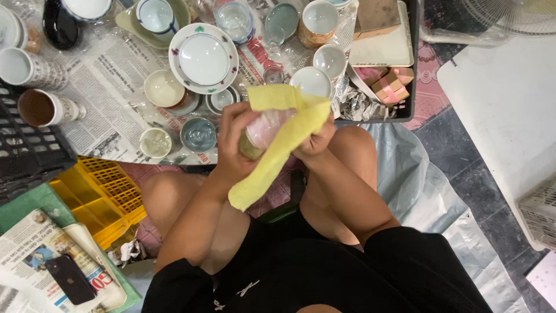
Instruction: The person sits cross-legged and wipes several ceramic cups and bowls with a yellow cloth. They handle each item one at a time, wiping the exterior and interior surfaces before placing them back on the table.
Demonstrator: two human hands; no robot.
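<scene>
While the fingers of the left hand (234, 142) curl around a small pinkish cup (263, 132) and clamp it from the side, the right hand (313, 142) pinches a yellow cloth (278, 145) against the cup's other side, its fingers closed on the fabric. The cup sits between the two hands, held in the air above the person's knees and just in front of the near edge of the newspaper (110, 81) spread on the floor. The cloth covers much of the cup, so the left hand's hold looks like the only firm one; if the fabric slides, the cup could slip out and drop onto the knees or the hard tiled floor (446, 145). The long loose end of the cloth hangs down toward the lap and could snag under a wrist. Just beyond the knuckles stand crowded dishes: a white bowl (311, 81), a blue-grey cup (198, 134), a small cream cup (155, 142) and a flowered plate (203, 58) with a bowl on it. A forward swing of either elbow would likely knock them together. A yellow crate (110, 191) hems in the left; the right, over the plastic sheet (405, 174), offers the most open room.
</scene>
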